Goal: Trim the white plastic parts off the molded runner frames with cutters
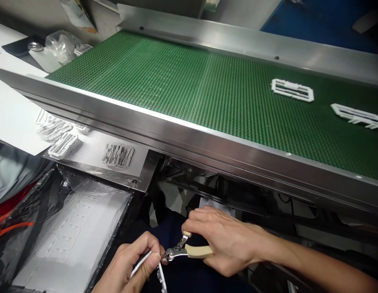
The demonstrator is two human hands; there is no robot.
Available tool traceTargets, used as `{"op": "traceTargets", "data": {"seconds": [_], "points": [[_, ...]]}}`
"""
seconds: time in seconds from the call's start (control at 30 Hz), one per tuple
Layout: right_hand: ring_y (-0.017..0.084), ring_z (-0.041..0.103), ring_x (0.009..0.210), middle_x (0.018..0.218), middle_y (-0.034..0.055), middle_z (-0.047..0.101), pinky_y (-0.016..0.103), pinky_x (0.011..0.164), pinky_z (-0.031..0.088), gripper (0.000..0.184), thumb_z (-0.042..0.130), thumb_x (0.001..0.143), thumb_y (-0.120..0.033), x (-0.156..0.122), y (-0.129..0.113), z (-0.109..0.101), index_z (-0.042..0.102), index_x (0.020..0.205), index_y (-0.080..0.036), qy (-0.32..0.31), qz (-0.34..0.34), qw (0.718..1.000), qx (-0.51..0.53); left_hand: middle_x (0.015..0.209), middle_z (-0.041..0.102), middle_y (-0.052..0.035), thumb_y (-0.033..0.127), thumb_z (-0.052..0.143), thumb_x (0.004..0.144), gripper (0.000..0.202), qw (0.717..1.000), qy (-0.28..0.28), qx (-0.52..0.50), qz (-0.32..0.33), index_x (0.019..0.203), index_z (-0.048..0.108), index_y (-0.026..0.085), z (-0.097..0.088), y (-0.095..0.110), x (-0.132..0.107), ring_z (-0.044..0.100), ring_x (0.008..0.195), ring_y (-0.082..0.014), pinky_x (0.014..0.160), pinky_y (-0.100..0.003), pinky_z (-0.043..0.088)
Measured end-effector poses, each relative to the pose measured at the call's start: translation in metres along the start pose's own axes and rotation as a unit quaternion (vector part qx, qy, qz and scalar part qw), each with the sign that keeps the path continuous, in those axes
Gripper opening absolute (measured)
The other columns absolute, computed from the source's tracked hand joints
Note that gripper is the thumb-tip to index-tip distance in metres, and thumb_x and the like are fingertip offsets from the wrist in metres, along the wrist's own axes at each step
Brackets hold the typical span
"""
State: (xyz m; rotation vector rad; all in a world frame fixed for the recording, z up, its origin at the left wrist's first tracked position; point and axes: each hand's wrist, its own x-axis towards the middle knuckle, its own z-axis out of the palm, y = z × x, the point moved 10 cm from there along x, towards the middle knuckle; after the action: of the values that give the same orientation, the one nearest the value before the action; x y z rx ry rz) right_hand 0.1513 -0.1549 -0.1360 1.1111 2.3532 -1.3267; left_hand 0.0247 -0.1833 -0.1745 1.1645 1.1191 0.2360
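Left hand [130, 266]: fingers pinch a white plastic part [160, 276].
Right hand [227, 240]: fingers wrapped around small cutters [182, 250], tips touching the part.

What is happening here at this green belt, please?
A person sits below a green conveyor belt. The right hand grips beige-handled cutting pliers, whose tip meets a white plastic part pinched in the left hand. Two white plastic frames lie on the belt at the right. More parts rest on the steel shelf at the left, above a plastic-lined bin.
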Motion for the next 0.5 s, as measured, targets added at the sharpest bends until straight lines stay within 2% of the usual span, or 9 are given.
{"op": "traceTargets", "data": {"seconds": [0.2,0.3,0.5], "points": [[0.015,0.048,0.068,0.075,-0.0013,0.049,0.029,0.067,0.041,0.021,0.062,0.064,-0.021,0.007,-0.009,-0.006,0.049,0.081,-0.02,-0.033,-0.013,0.997,-0.07,0.068,0.048,0.0034,0.058,0.038,0.09,0.039,0.999,-0.042,0.0,-0.009,0.075,0.047,0.024,0.003,0.0,0.001,0.046,0.068,-0.0169,0.061,-0.026,0.034],[0.016,0.05,0.068,0.076,-0.0001,0.052,0.03,0.065,0.041,0.022,0.063,0.065,-0.021,0.008,-0.011,-0.007,0.053,0.084,-0.019,-0.054,-0.014,0.994,-0.095,0.07,0.049,0.0035,0.058,0.04,0.089,0.037,0.999,-0.045,0.001,-0.015,0.076,0.049,0.024,0.002,0.0,0.001,0.047,0.07,-0.0172,0.064,-0.026,0.034],[0.017,0.054,0.069,0.079,0.0006,0.055,0.031,0.067,0.042,0.023,0.063,0.065,-0.021,0.011,-0.016,-0.011,0.057,0.087,-0.019,-0.078,-0.022,0.989,-0.123,0.067,0.045,0.0039,0.056,0.043,0.089,0.037,0.994,-0.1,-0.038,-0.018,0.072,0.044,0.023,0.01,0.004,0.003,0.04,0.066,-0.0162,0.062,-0.027,0.031]]}}
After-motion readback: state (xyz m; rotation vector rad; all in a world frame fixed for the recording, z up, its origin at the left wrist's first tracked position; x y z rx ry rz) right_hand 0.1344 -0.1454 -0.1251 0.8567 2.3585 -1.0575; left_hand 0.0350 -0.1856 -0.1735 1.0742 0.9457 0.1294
